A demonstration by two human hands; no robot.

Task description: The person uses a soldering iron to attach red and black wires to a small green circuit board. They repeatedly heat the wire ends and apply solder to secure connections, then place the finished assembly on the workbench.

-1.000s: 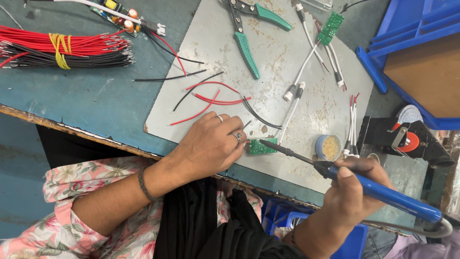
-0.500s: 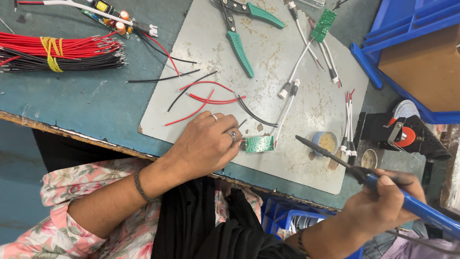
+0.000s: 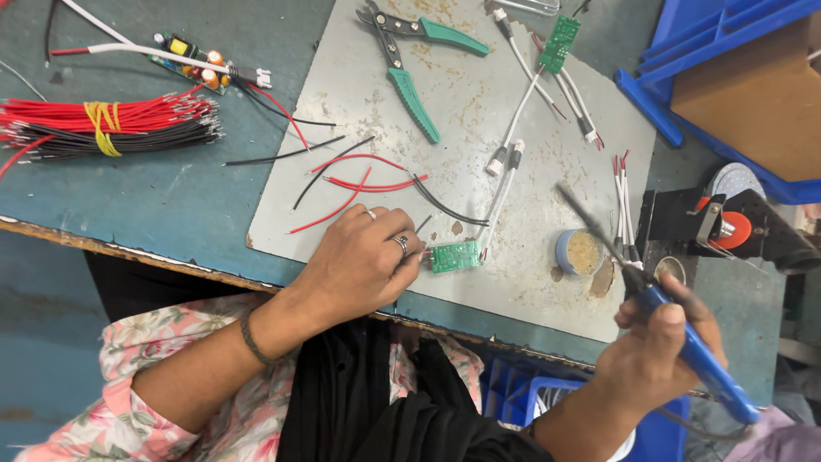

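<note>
My left hand (image 3: pixel 363 261) rests on the grey metal plate (image 3: pixel 479 120) and pinches a small green circuit board (image 3: pixel 454 255) at its left edge. White leads run from that board toward the top of the plate. My right hand (image 3: pixel 654 346) grips a blue-handled soldering iron (image 3: pixel 684 338); its dark tip points up-left and hovers just right of a small round tin of flux (image 3: pixel 581 251). The tip is well clear of the board.
Green-handled cutters (image 3: pixel 406 64), loose red and black wire pieces (image 3: pixel 359 175), a second green board with white leads (image 3: pixel 560 43) lie on the plate. A tied bundle of red and black wires (image 3: pixel 103 128) sits left. Blue bins (image 3: pixel 727 77) and an iron stand (image 3: pixel 727 227) stand right.
My right hand has drawn the soldering iron away from the small board, rightward and up, to beside the flux tin. My left hand stays on the board.
</note>
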